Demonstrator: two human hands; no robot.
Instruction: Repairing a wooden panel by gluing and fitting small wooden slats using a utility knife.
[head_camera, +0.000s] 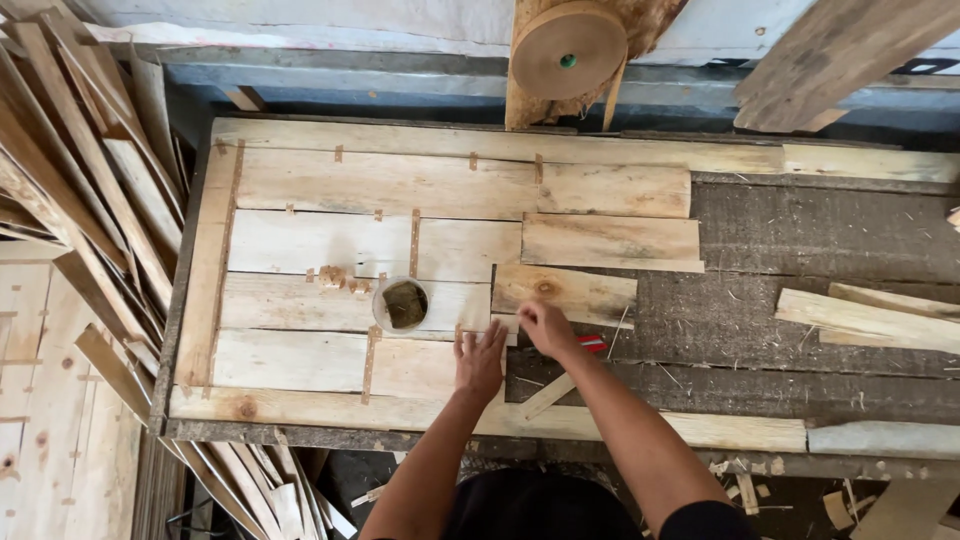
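Observation:
Thin pale veneer sheets (330, 240) lie edge to edge on a dark workbench (800, 230), joined by short strips of brown tape. My left hand (479, 362) lies flat, fingers spread, on the lower veneer piece. My right hand (546, 327) is closed beside it at the lower edge of a knotted veneer piece (565, 290); what it grips I cannot tell. A red-handled tool (592, 343) lies just right of that hand. A small round cup (402, 304) with dark contents stands on the sheets left of my hands.
A roll of brown tape (568, 48) hangs at the back. Loose veneer strips (865, 318) lie at the right of the bench. Stacks of veneer (70, 200) lean at the left. Scraps litter the floor below the front edge.

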